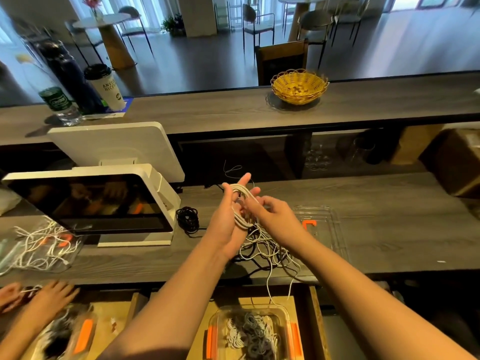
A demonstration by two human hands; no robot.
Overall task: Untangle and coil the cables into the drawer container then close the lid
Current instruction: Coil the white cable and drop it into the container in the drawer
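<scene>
My left hand (228, 216) is raised above the counter with its fingers straight, and a white cable coil (240, 203) is wound around them. My right hand (270, 213) pinches the white cable at that coil. From the coil the cable drops into a tangle of white and black cables (267, 252) on the counter, with two white ends hanging over the edge. In the open drawer below stands a clear container (285, 315) with orange clips, holding coiled grey and white cables (252, 333). Its clear lid (327, 224) with an orange clip lies on the counter to the right.
A coiled black cable (187, 219) lies beside a white point-of-sale screen (104, 203). At the left, another lid with white cables (44, 245) and another person's hands (39, 297) over a second container (78, 333). A wicker basket (298, 85), cup and bottles stand on the upper shelf.
</scene>
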